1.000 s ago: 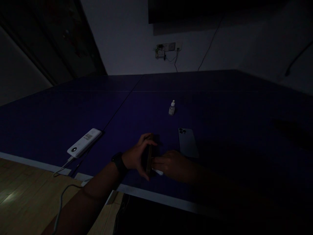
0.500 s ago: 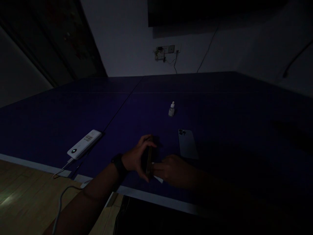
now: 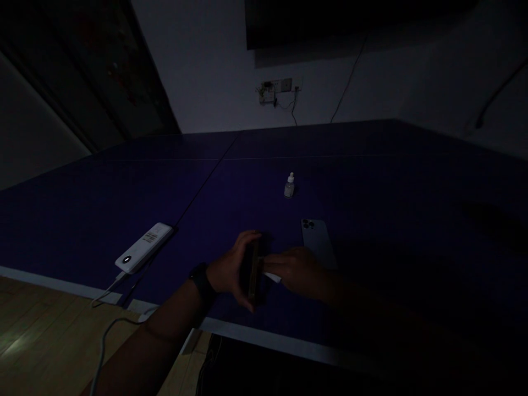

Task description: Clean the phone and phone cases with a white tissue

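Note:
My left hand (image 3: 231,269), with a dark watch on its wrist, grips a thin, phone-like slab (image 3: 254,272) by its two ends. The slab stands on edge, so mostly its narrow brownish side shows. Against its right face my right hand (image 3: 295,269) presses a white tissue or cloth (image 3: 273,277), its fingers closed and pointing left. Just beyond the right hand lies a pale blue phone (image 3: 318,239), back up, with its lower end partly covered by that hand. Farther off stands a small clear dropper bottle (image 3: 289,188) with a white cap.
A white power bank (image 3: 144,247) with a lit display and a plugged-in cable (image 3: 108,330) lies at the left of the dark blue table (image 3: 198,214). Wall sockets (image 3: 274,88) with cords and a dark screen (image 3: 330,25) are at the back. The room is dim.
My right hand has slid away from me along the slab with the white tissue or cloth, nearer the pale blue phone. The slab has tilted slightly in my left hand.

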{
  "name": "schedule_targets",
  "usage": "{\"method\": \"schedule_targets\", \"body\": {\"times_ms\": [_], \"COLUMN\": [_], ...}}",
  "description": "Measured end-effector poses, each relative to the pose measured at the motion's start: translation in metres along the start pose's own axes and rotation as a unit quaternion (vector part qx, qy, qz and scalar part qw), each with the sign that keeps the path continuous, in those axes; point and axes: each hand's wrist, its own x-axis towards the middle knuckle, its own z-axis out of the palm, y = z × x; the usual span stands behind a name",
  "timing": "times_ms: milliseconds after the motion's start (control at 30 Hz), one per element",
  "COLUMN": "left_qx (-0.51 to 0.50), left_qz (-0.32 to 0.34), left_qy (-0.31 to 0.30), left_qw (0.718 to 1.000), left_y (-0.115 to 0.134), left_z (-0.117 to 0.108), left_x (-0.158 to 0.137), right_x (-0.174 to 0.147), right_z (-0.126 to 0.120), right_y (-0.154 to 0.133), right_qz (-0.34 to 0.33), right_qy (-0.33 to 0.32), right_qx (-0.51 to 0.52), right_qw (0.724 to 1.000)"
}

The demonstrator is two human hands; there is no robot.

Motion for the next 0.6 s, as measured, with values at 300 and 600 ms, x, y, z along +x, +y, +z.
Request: {"method": "schedule_targets", "body": {"times_ms": [300, 600], "left_qx": [0.003, -0.005], "left_qz": [0.008, 0.014], "left_qy": [-0.005, -0.004], "left_qw": [1.000, 1.000], "left_y": [-0.003, -0.006], "left_z": [-0.001, 0.001], "left_x": [-0.002, -0.002], "right_x": [0.010, 0.014], "right_z": [0.001, -0.003], "right_y": [-0.004, -0.004], "right_qz": [0.002, 0.042], "right_qy": [-0.053, -0.056], "right_qx": [-0.002, -0.024], "right_qw": [0.999, 0.997]}}
